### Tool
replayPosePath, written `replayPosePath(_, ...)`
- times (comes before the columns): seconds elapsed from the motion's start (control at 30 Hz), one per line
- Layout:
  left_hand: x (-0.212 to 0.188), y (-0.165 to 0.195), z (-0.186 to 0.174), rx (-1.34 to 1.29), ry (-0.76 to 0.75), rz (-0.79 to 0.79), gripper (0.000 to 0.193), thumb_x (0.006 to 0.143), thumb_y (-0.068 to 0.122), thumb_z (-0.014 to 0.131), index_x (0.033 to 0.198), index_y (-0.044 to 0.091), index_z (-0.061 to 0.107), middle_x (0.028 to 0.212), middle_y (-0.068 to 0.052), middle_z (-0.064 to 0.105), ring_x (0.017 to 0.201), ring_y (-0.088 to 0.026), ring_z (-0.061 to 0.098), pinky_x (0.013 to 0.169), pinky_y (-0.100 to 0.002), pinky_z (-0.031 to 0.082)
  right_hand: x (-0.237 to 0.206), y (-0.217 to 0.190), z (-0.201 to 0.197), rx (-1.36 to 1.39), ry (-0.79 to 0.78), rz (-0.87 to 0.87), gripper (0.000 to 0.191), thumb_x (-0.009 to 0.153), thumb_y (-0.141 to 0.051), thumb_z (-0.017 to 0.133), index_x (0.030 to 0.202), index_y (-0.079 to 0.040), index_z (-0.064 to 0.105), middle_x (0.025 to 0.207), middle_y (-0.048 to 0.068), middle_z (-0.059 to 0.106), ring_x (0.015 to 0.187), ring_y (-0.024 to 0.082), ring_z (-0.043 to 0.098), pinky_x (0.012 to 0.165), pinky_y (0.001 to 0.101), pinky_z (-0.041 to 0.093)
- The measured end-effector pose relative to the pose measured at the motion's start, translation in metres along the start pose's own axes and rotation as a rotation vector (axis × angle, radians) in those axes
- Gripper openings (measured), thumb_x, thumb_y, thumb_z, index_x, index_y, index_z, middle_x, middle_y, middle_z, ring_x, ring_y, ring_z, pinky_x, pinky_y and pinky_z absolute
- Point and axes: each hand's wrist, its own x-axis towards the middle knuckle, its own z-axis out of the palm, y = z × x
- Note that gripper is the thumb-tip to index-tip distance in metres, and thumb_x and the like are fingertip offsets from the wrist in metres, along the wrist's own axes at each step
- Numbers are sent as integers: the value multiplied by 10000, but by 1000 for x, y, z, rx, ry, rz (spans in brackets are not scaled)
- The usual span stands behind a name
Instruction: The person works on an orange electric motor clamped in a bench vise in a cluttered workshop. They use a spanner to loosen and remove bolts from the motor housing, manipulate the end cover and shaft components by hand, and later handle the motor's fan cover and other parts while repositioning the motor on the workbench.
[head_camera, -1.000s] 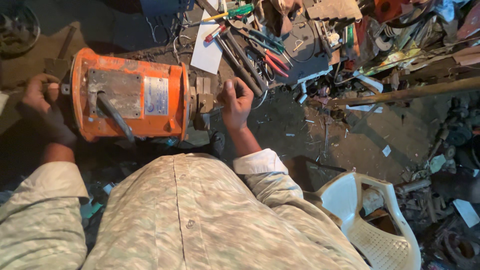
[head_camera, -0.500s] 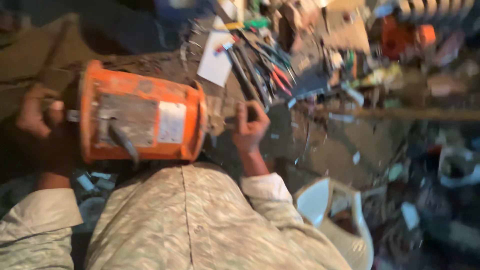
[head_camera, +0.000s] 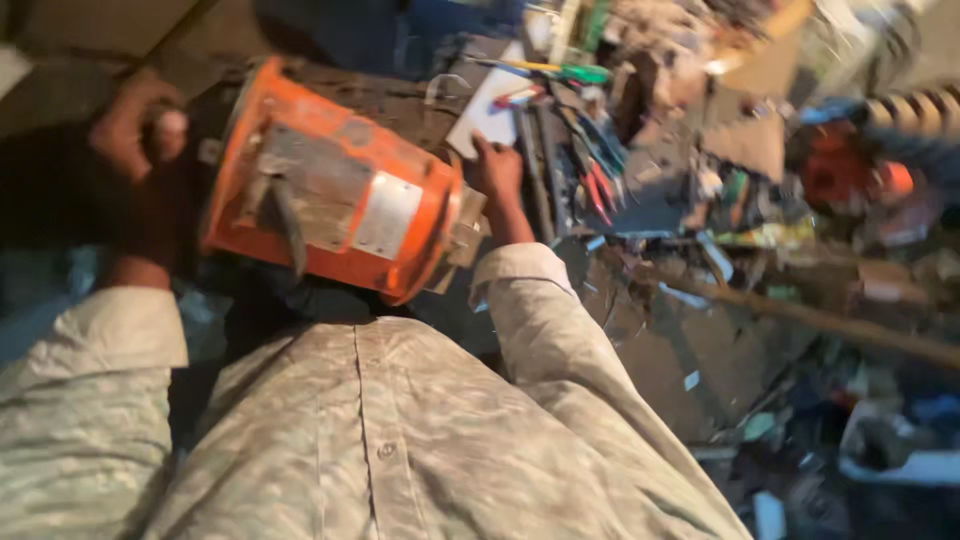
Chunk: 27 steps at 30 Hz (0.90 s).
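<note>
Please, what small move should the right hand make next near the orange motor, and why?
Probably the right hand should close on one hand tool from the pile. It already reaches away from the orange motor toward them, while the left hand grips the motor's far end, steadying it. The picture is blurred.

Pale mottled button shirt (head_camera: 400, 420), long sleeves

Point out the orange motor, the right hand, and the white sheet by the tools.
orange motor (head_camera: 330, 205): head view, on the grey plate on its side.
right hand (head_camera: 495, 170): head view, on the back of the hand.
white sheet (head_camera: 490, 110): head view, on its bare middle.
</note>
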Motion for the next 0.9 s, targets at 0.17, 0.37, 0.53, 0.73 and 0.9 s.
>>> replayPosePath(0.17, 13, -21, 3, -20, 0, 48, 668, 1134, 634, 467, 1025, -5, 627, 907, -140, 588, 877, -225, 593, 817, -345, 475, -29, 7, -22, 367, -146, 227, 423, 1041, -437, 584, 769, -114, 622, 738, -4, 601, 694, 108, 537, 645, 296, 375)
replayPosePath(0.37, 11, -52, -4, 51, -41, 88, 600, 1109, 605, 506, 1066, 21, 635, 899, -88, 629, 861, -191, 630, 773, -332, 483, -51, 10, -77, 907, 16, 353, 427, 1056, -494, 435, 779, -170, 463, 614, -22, 335, 514, 158, 325, 519, 342, 335)
replayPosePath(0.53, 19, -46, -4, 3, -48, 129, 570, 1153, 581, 543, 1055, 27, 633, 939, -110, 655, 877, -216, 626, 829, -335, 510, -104, -15, -98, 1022, -113, -63, 507, 1072, -488, 454, 676, -179, 386, 566, -19, 329, 479, 149, 312, 446, 320, 271)
replayPosePath(0.73, 14, -29, -10, 162, -41, 94, 555, 1105, 557, 522, 1060, 24, 666, 881, -141, 639, 834, -267, 630, 799, -380, 498, -166, -22, -63, 960, -151, -588, 440, 1108, -381, 452, 759, -119, 398, 632, 22, 338, 563, 155, 320, 547, 329, 301)
replayPosePath(0.9, 19, -19, -9, 192, -19, 125, 603, 1094, 576, 518, 1062, -1, 691, 904, -186, 676, 868, -336, 686, 829, -437, 521, -168, -15, -43, 885, -90, -610, 425, 1102, -352, 463, 770, -93, 406, 635, 36, 354, 575, 155, 315, 566, 322, 308)
